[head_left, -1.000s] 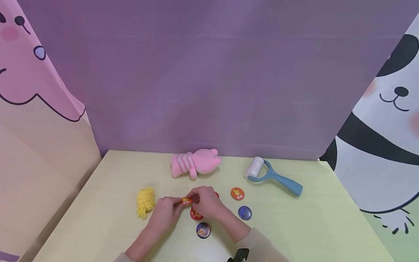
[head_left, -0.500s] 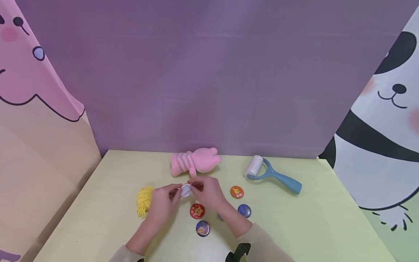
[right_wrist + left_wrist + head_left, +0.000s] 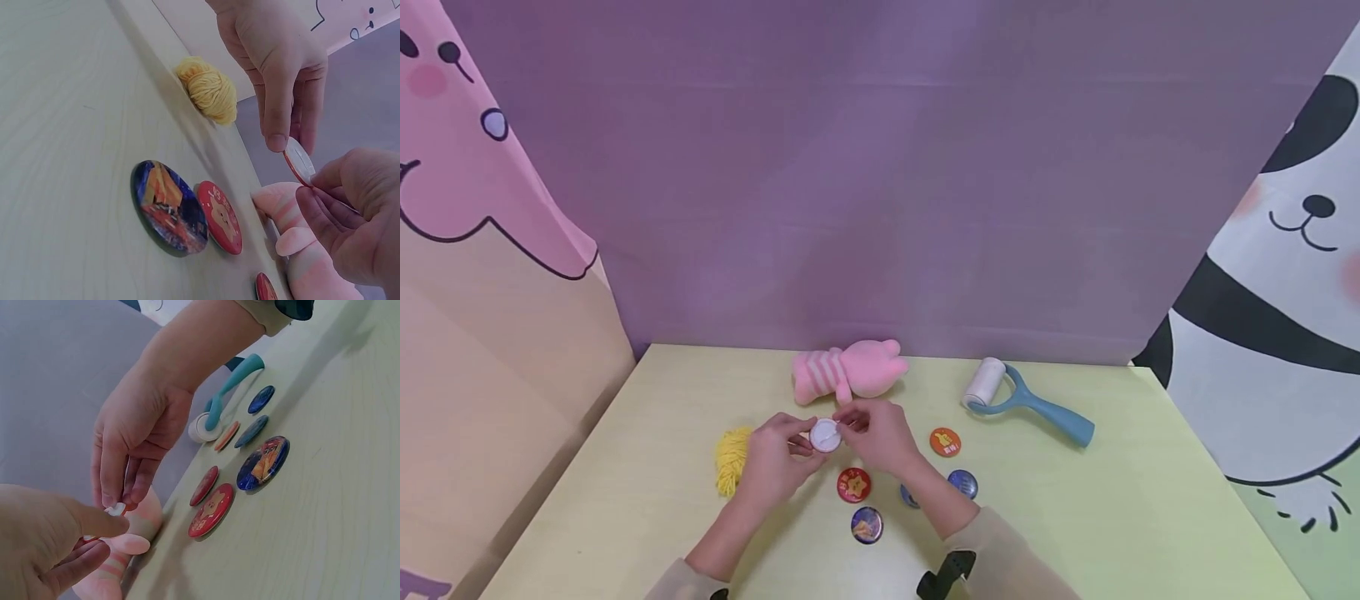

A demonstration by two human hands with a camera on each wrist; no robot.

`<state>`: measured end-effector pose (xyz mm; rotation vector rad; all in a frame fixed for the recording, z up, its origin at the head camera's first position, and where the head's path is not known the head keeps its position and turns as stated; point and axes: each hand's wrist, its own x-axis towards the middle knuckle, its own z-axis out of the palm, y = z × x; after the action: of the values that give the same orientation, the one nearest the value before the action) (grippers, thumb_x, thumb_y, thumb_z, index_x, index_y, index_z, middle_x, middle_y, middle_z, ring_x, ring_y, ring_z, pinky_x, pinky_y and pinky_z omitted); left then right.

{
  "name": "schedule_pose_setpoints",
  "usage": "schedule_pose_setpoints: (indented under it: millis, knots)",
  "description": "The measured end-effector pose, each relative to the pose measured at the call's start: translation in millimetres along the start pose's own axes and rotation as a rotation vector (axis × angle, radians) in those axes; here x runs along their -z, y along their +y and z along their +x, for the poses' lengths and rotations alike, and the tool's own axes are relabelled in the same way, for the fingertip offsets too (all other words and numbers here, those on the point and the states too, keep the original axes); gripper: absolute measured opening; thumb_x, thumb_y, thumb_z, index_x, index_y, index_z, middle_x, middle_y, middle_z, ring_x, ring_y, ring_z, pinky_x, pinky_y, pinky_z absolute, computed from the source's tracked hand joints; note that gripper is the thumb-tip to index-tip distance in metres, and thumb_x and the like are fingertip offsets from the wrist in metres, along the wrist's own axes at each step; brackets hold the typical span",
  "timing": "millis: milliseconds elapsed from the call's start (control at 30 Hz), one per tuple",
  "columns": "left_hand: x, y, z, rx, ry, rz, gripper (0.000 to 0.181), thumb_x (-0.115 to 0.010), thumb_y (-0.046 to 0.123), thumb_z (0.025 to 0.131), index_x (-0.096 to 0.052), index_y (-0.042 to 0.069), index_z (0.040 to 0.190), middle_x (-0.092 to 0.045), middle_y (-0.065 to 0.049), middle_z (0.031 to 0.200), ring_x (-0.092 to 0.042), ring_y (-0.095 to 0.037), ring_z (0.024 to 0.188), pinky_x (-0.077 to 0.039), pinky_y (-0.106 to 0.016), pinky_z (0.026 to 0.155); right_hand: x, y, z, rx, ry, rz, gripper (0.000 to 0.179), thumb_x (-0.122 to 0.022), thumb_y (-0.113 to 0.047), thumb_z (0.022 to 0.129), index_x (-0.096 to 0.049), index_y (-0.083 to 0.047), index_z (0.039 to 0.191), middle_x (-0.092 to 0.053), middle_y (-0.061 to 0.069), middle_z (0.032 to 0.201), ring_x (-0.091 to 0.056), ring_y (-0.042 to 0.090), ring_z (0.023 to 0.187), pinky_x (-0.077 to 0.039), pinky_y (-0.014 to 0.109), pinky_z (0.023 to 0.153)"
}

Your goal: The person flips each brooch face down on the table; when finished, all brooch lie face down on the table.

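A round pin badge is held up over the table, its white back with the thin pin turned toward the head camera. My left hand pinches its left edge between thumb and fingers. From the other side, the thumb and fingertips of my right hand pinch at the badge's right edge. An orange-red rim shows on the badge in the right wrist view. Below the hands lie a red badge with a star figure and a dark blue picture badge. Another red badge shows in the left wrist view.
Yellow yarn lies left of the left hand, partly covered by it. A pink plush toy lies behind the hands. To the right are an orange badge, blue badges and a blue-handled lint roller.
The badge has been turned from its orange front to its white back, and now faces the head camera more fully. Both hands have moved slightly up and away, uncovering the red star badge.
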<state>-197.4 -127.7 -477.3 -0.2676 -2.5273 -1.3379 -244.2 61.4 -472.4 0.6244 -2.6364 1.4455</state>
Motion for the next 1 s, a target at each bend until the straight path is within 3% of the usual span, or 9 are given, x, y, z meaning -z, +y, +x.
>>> schedule_pose_setpoints:
  millis: [300, 500, 700, 1000]
  knots:
    - [-4.0, -4.3, 1.9, 0.015, -0.009, 0.082, 0.041, -0.093, 0.002, 0.079, -0.079, -0.005, 0.117, -0.073, -0.015, 0.100, -0.070, -0.013, 0.078, -0.062, -0.022, 0.070, -4, 1, 0.9, -0.039, -0.040, -0.002, 0.014, -0.077, -0.005, 0.093, -0.081, -0.004, 0.106, -0.081, 0.009, 0.096, -0.073, 0.014, 0.082, -0.059, 0.020, 0.071]
    - [-7.0, -9.0, 2.6, -0.015, -0.007, 0.099, 0.038, -0.091, -0.001, 0.079, -0.079, -0.007, 0.114, -0.076, -0.018, 0.103, -0.073, -0.017, 0.079, -0.064, -0.026, 0.071, -4, 3, 0.3, -0.042, -0.121, -0.003, 0.027, -0.081, -0.004, 0.088, -0.077, 0.000, 0.115, -0.080, 0.013, 0.106, -0.076, 0.022, 0.087, -0.059, 0.018, 0.071]
    - [-9.6, -11.4, 4.1, -0.004, -0.034, 0.133, 0.037, -0.090, -0.001, 0.079, -0.078, -0.007, 0.114, -0.077, -0.018, 0.103, -0.072, -0.017, 0.081, -0.064, -0.030, 0.073, -7, 5, -0.4, 0.009, -0.150, -0.058, 0.036, -0.086, -0.006, 0.085, -0.076, 0.002, 0.119, -0.078, 0.014, 0.108, -0.076, 0.023, 0.084, -0.058, 0.017, 0.070]
    - [-15.6, -18.6, 4.9, -0.019, -0.066, 0.156, 0.035, -0.088, -0.003, 0.080, -0.078, -0.008, 0.113, -0.077, -0.019, 0.101, -0.070, -0.016, 0.080, -0.061, -0.026, 0.070, -12, 6, -1.8, -0.030, -0.172, -0.134, 0.035, -0.085, -0.005, 0.086, -0.076, 0.002, 0.119, -0.073, 0.012, 0.107, -0.074, 0.018, 0.083, -0.057, 0.017, 0.069]
